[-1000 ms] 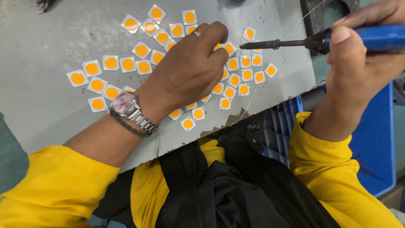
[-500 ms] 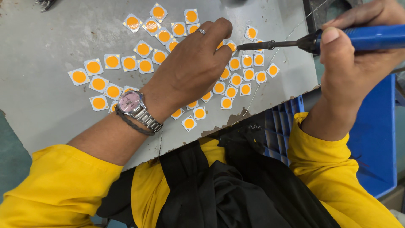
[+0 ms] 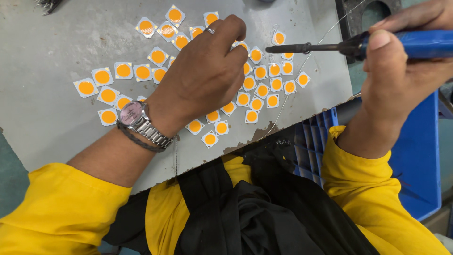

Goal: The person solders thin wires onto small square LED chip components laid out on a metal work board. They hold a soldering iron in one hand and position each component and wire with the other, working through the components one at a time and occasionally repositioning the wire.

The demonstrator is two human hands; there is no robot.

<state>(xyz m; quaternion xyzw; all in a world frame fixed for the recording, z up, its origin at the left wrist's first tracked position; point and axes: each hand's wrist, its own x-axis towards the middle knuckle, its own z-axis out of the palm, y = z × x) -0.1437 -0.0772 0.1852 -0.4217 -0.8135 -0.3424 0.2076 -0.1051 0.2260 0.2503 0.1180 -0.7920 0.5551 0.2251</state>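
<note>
The left hand [image 3: 203,78] rests on the gray board [image 3: 56,42], fingers curled down among the chips [image 3: 123,71]; I cannot tell if they pinch one. The right hand [image 3: 401,80] closes around the blue-handled iron [image 3: 330,47], its tip just beside the left fingertips. For good work, the tip should come down steady on one chip only. A thin wire [image 3: 302,66] crosses under the tip, and more chips lie close around the fingers.

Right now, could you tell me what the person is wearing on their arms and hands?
Both arms have bright yellow sleeves. The left hand has a silver ring on one finger; its wrist carries a silver metal-band watch and a thin dark cord bracelet. The right hand is bare.
</note>
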